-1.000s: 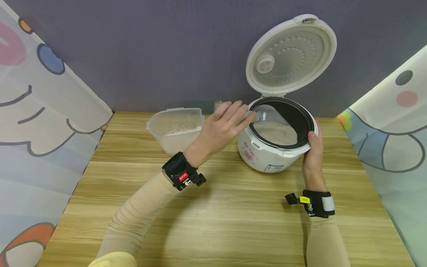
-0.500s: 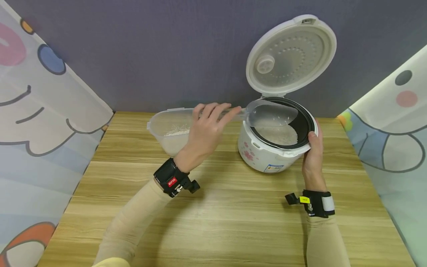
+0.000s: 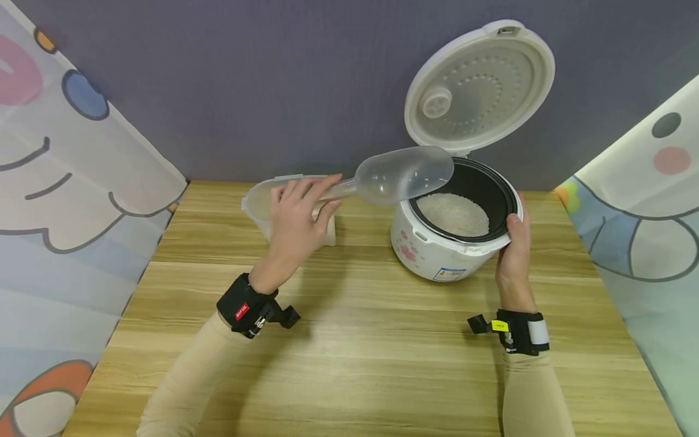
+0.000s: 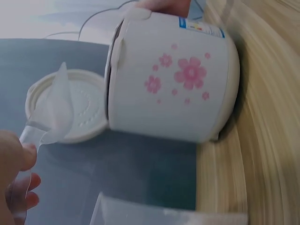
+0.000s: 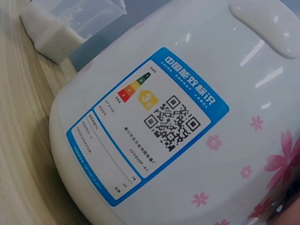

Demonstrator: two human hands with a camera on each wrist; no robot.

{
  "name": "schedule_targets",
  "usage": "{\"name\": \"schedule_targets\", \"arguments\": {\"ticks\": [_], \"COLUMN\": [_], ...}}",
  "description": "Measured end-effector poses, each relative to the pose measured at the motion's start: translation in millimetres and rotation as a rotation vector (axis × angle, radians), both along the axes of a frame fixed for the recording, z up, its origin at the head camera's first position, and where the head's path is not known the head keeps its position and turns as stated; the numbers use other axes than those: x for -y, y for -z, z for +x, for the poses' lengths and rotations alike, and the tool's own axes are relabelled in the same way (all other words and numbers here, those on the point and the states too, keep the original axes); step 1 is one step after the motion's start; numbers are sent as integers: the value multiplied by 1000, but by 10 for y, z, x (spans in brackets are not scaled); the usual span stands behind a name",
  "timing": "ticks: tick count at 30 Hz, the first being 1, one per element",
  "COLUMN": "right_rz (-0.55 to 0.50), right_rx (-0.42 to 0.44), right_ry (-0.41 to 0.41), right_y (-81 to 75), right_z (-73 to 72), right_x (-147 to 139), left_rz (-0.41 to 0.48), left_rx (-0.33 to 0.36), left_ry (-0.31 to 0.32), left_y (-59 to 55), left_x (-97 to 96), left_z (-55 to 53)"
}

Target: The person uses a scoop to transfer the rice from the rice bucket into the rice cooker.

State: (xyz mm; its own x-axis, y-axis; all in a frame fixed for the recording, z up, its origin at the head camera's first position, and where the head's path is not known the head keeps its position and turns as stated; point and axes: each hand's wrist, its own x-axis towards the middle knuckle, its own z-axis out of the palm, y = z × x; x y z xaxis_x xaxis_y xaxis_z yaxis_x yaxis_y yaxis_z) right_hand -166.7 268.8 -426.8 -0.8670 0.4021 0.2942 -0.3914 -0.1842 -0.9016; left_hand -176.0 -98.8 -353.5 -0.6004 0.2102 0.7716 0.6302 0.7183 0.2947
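My left hand [image 3: 297,221] grips the handle of a clear plastic scoop [image 3: 404,175], whose bowl looks empty and overlaps the rice cooker's left rim in the head view. The white rice cooker [image 3: 431,258] has pink flowers on its side, and its lid [image 3: 480,91] stands raised. White rice [image 3: 454,214] lies in the black inner pot [image 3: 488,182]. My right hand [image 3: 515,261] holds the cooker's right side, thumb at the rim. Behind my left hand is a clear plastic bin [image 3: 256,203], partly hidden, with rice [image 5: 56,35] inside.
The wooden table [image 3: 371,364] runs under everything, with a grey wall [image 3: 273,91] behind the cooker and bin. Cartoon-printed sheets [image 3: 82,182] hang at the left and right sides. The raised lid is close to the wall.
My left hand has drawn the scoop leftward and up out of the pot, from over the rice toward the bin. The scoop has turned and emptied. My right hand stays on the cooker.
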Motion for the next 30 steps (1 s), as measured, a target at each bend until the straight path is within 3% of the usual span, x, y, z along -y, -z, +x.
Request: {"name": "schedule_targets", "arguments": {"ticks": [6,16,30], "right_rz": [5,3,-5], "right_rx": [18,21,22], "right_ry": [1,2,10], "right_y": [-9,-4,14], "right_z": [5,2,-16], "right_x": [4,-2,-14], "left_rz": [67,52,-66], "left_rx": [1,62,96], "left_ry": [-55,-165,-266], "left_y": [-7,43,45], "left_x": [264,769,1363], "left_z": [34,163,325]}}
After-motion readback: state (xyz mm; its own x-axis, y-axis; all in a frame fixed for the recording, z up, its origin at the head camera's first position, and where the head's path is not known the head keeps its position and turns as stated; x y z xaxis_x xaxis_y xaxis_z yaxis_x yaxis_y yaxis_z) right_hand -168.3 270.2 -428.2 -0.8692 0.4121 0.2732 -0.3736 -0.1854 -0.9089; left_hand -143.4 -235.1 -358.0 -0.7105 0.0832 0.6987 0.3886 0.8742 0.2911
